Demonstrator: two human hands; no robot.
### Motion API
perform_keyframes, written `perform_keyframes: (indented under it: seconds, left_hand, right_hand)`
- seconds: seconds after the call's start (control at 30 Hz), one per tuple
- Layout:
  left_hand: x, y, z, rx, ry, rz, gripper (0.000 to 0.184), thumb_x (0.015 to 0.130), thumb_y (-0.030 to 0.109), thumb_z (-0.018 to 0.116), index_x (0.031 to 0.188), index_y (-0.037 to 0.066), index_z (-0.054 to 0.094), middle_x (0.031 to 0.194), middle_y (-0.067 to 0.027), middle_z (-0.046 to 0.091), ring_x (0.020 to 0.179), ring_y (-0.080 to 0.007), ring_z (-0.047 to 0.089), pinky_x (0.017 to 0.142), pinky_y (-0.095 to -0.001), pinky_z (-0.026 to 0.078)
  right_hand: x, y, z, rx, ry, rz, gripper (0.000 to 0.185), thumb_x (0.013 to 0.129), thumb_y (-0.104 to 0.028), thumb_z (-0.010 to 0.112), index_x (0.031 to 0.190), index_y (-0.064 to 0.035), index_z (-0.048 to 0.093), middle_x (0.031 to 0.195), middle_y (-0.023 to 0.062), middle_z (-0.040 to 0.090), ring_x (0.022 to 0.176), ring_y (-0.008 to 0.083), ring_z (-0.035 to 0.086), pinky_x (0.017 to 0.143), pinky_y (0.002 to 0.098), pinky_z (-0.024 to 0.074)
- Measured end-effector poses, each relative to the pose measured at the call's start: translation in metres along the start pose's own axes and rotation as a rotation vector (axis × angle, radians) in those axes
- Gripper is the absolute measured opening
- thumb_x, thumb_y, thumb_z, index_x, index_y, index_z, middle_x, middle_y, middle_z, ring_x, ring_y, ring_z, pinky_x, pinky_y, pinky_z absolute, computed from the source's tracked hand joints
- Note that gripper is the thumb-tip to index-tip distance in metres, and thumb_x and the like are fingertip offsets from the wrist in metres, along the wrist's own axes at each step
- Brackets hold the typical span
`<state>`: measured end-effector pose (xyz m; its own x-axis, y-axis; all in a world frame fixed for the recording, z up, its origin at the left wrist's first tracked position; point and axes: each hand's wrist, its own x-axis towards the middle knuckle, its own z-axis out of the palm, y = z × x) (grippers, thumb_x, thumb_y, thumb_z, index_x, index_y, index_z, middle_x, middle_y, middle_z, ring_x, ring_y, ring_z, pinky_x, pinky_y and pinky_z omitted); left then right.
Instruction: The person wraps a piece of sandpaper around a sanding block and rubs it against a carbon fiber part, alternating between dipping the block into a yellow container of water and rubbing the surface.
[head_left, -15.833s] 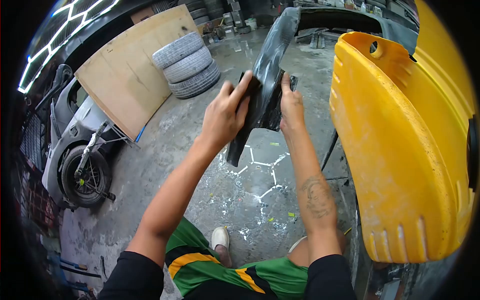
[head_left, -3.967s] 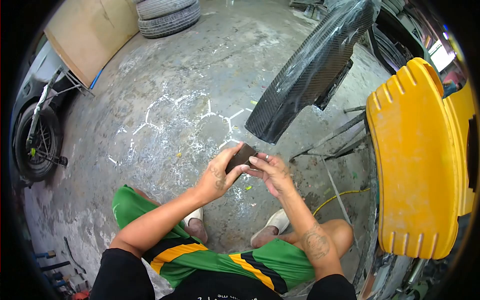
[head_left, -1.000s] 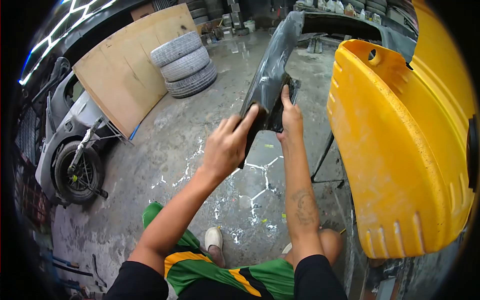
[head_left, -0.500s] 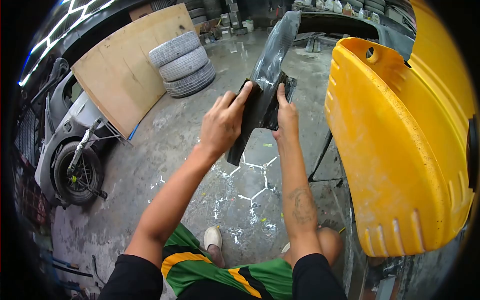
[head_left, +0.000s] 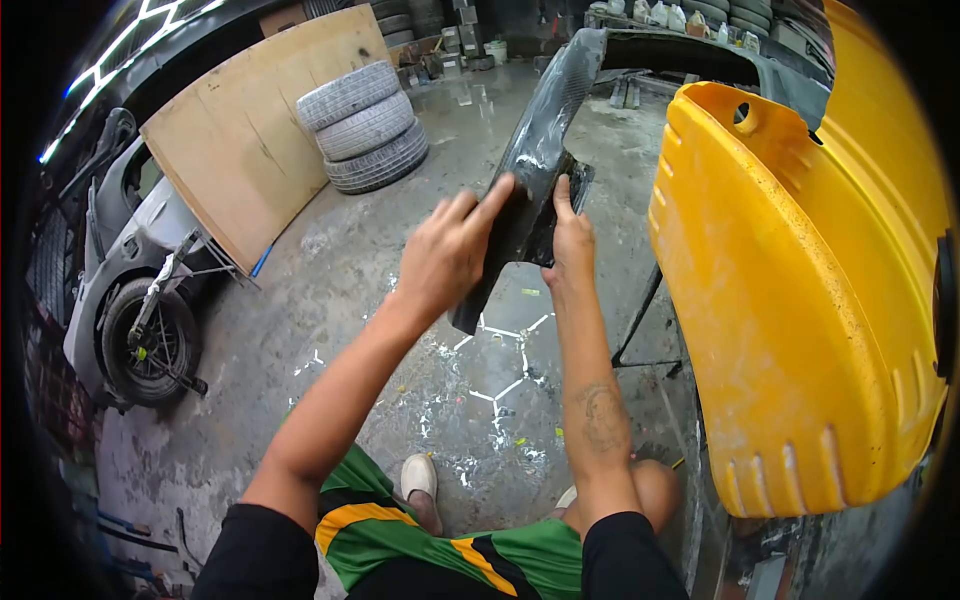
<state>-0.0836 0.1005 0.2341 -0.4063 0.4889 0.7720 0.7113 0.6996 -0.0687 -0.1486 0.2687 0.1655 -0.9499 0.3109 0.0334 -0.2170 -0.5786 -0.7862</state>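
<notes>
A long black carbon-weave panel slants up and away in front of me, with wet shine and whitish streaks on its face. My left hand lies on the panel's left side, its fingers pressed over a dark block that is mostly hidden under them. Around the panel's right edge, by a dark flange, my right hand is closed, its thumb pointing up along the edge. The panel's lower end sticks out below my left hand.
A large yellow panel stands close on the right. Stacked tyres and a leaning wooden board are at the back left. A grey car body with a wheel is at the far left. Dark stand legs show below.
My left hand has slid up and down along the panel with the dark block, and is now slightly lower than half a second ago. My right hand keeps its grip on the edge.
</notes>
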Motion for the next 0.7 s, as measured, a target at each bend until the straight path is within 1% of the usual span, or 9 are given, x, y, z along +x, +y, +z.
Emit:
perform_keyframes:
  seconds: [0.03, 0.2, 0.3, 0.37, 0.47, 0.5, 0.53, 0.6, 0.7]
  left_hand:
    - [0.019, -0.001, 0.002, 0.022, 0.036, 0.001, 0.063, 0.092, 0.003, 0.063, 0.153, 0.012, 0.051, 0.093, -0.0127, 0.059, 0.082, -0.0319, 0.062, 0.071, -0.0440, 0.054]
    - [-0.029, 0.024, -0.007, 0.014, -0.002, -0.021, 0.069, 0.088, 0.000, 0.066, 0.154, 0.014, 0.053, 0.093, -0.0118, 0.060, 0.081, -0.0303, 0.063, 0.074, -0.0409, 0.056]
    - [-0.008, 0.000, -0.005, 0.018, -0.032, 0.014, 0.069, 0.087, -0.001, 0.066, 0.154, 0.013, 0.053, 0.093, -0.0110, 0.060, 0.082, -0.0294, 0.063, 0.073, -0.0417, 0.056]
    - [0.015, -0.004, 0.003, 0.058, 0.057, -0.043, 0.070, 0.087, -0.002, 0.067, 0.154, 0.013, 0.053, 0.093, -0.0102, 0.060, 0.081, -0.0288, 0.063, 0.073, -0.0410, 0.056]
    - [-0.023, 0.023, -0.003, 0.019, 0.031, -0.082, 0.069, 0.088, 0.000, 0.066, 0.155, 0.013, 0.052, 0.093, -0.0102, 0.060, 0.082, -0.0287, 0.063, 0.074, -0.0405, 0.056]
    - [-0.033, 0.028, -0.004, 0.003, 0.011, -0.060, 0.066, 0.091, 0.002, 0.065, 0.155, 0.013, 0.051, 0.094, -0.0107, 0.060, 0.083, -0.0290, 0.063, 0.075, -0.0408, 0.055]
    - [-0.031, 0.022, -0.004, 0.004, 0.007, -0.059, 0.066, 0.091, 0.002, 0.065, 0.155, 0.013, 0.051, 0.094, -0.0107, 0.060, 0.083, -0.0290, 0.063, 0.075, -0.0408, 0.055]
    - [-0.015, 0.004, -0.002, 0.031, -0.009, -0.024, 0.064, 0.092, 0.003, 0.064, 0.155, 0.013, 0.051, 0.095, -0.0108, 0.060, 0.085, -0.0297, 0.063, 0.075, -0.0422, 0.055]
    - [0.003, 0.008, 0.003, -0.009, 0.046, -0.117, 0.063, 0.093, 0.003, 0.064, 0.154, 0.013, 0.051, 0.098, -0.0116, 0.060, 0.086, -0.0316, 0.063, 0.074, -0.0429, 0.055]
  right_hand:
    - [-0.005, -0.008, 0.004, -0.021, -0.007, 0.024, 0.077, 0.093, -0.065, 0.070, 0.120, 0.0065, 0.062, 0.110, 0.0161, 0.067, 0.094, 0.0259, 0.071, 0.081, 0.0399, 0.0603]
    - [-0.004, -0.018, 0.005, 0.019, -0.037, 0.015, 0.077, 0.093, -0.065, 0.070, 0.121, 0.0062, 0.062, 0.108, 0.0147, 0.068, 0.095, 0.0254, 0.070, 0.082, 0.0403, 0.0596]
    - [-0.009, -0.014, 0.006, -0.005, -0.030, 0.022, 0.077, 0.094, -0.065, 0.070, 0.123, 0.0062, 0.062, 0.109, 0.0142, 0.068, 0.096, 0.0259, 0.070, 0.085, 0.0417, 0.0591]
    - [-0.038, -0.037, 0.021, -0.087, 0.073, 0.089, 0.082, 0.093, -0.067, 0.069, 0.126, 0.0077, 0.060, 0.118, 0.0171, 0.067, 0.104, 0.0278, 0.069, 0.089, 0.0426, 0.0581]
    - [-0.008, -0.017, 0.007, 0.012, -0.001, 0.029, 0.084, 0.093, -0.068, 0.069, 0.126, 0.0088, 0.060, 0.121, 0.0175, 0.065, 0.108, 0.0280, 0.066, 0.090, 0.0418, 0.0573]
    - [-0.003, -0.015, 0.009, -0.026, 0.064, 0.030, 0.086, 0.092, -0.069, 0.069, 0.126, 0.0095, 0.059, 0.121, 0.0173, 0.065, 0.109, 0.0283, 0.066, 0.090, 0.0434, 0.0565]
    - [-0.002, -0.012, 0.005, -0.024, 0.066, 0.032, 0.086, 0.092, -0.069, 0.069, 0.126, 0.0095, 0.059, 0.121, 0.0173, 0.065, 0.109, 0.0283, 0.066, 0.090, 0.0434, 0.0565]
    - [-0.011, -0.016, 0.001, -0.063, -0.018, 0.033, 0.091, 0.091, -0.069, 0.069, 0.133, 0.0109, 0.054, 0.129, 0.0205, 0.063, 0.115, 0.0310, 0.064, 0.093, 0.0459, 0.0555]
    - [-0.035, -0.041, 0.014, -0.094, 0.021, 0.089, 0.094, 0.091, -0.070, 0.069, 0.135, 0.0117, 0.053, 0.132, 0.0223, 0.061, 0.118, 0.0316, 0.063, 0.095, 0.0458, 0.0552]
